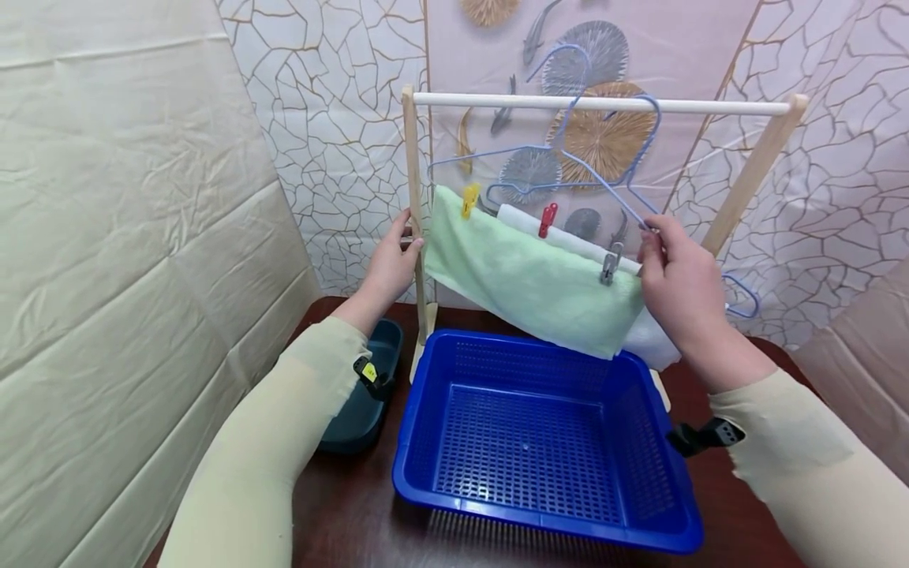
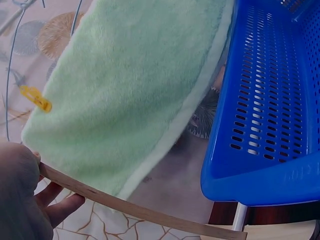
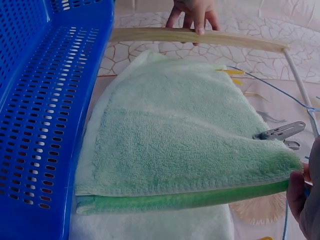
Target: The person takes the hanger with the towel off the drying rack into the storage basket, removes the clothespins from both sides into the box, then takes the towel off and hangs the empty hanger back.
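Green towel (image 1: 533,276) on blue hanger (image 1: 557,148)
The left hand (image 1: 393,264) grasps the wooden post (image 1: 414,173) with its fingers; the right hand (image 1: 687,284) pinches the hanger's end.

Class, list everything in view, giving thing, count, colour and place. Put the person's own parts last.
rack: one, pale wood and white, at the back
table: one, dark red-brown, under the rack
basket: one, blue, in front of the rack
tray: one, dark teal, left of the basket
hangers: at least two, blue, at the rack
green towel: one, pale green, in front
white towel: one, white, behind the green towel
pegs: at least three, yellow, red and grey, along the towels' tops
backdrop: one, patterned white and pink, behind the rack
side cloths: two, beige, left and right
wrist devices: two, black, at the wrists
sleeves: two, cream, on the arms
left hand: one, bare, holding the rack
right hand: one, bare, gripping a hanger
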### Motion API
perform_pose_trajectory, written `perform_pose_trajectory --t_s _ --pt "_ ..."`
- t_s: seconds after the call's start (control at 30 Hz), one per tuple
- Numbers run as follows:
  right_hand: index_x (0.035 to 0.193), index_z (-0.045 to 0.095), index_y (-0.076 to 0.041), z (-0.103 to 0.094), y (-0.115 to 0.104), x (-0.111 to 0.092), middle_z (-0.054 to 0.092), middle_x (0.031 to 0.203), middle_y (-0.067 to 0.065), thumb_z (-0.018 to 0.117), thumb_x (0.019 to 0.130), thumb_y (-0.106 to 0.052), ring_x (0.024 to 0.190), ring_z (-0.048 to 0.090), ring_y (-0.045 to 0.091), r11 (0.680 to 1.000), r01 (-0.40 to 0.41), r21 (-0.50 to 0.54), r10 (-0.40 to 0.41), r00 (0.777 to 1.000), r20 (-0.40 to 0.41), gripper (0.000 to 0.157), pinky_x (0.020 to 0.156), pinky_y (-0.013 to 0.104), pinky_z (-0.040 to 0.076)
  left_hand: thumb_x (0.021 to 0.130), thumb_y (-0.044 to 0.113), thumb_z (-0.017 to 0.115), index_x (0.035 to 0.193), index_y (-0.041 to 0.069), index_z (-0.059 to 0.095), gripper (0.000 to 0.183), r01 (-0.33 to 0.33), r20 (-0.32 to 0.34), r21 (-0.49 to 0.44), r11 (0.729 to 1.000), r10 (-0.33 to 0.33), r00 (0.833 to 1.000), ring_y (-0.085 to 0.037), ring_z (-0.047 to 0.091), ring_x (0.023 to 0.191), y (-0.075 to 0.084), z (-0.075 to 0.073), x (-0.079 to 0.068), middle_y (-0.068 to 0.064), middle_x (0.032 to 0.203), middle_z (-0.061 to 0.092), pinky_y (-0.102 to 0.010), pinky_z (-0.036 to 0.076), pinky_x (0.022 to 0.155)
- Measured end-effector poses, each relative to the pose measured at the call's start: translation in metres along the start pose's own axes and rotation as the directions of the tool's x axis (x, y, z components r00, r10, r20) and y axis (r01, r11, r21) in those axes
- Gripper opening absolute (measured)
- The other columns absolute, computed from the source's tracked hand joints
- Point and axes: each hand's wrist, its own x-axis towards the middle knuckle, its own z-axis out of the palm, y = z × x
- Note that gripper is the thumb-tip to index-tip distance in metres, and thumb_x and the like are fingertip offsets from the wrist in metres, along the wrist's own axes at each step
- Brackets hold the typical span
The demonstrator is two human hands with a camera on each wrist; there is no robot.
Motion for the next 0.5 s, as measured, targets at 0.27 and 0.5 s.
perform_pose_trajectory --t_s 0.27,0.5 --pt "0.124 0.062 -0.011 -0.017 0.000 -0.008 0.065 0.083 0.006 0.047 0.104 -0.026 0.071 0.051 0.006 0.999 -0.034 -0.005 0.034 0.999 -0.003 0.029 0.066 0.032 0.037 0.106 0.022 0.046 0.159 0.027 0.017 0.060 0.013 0.011 -0.004 1.000 -0.013 1.000 -0.026 0.050 0.129 -0.001 -0.003 0.000 -0.008 0.148 0.043 -0.042 0.051 0.094" --pt "0.121 0.064 -0.009 -0.035 0.002 -0.018 0.052 0.075 -0.025 0.052 0.102 -0.019 0.063 0.045 -0.017 0.999 -0.017 0.040 0.018 1.000 -0.014 0.024 0.061 0.017 0.034 0.106 0.024 0.046 0.159 0.028 0.018 0.060 0.007 0.006 0.005 1.000 -0.007 1.000 -0.025 0.050 0.129 -0.001 -0.001 0.001 -0.008 0.149 0.043 -0.041 0.052 0.094"
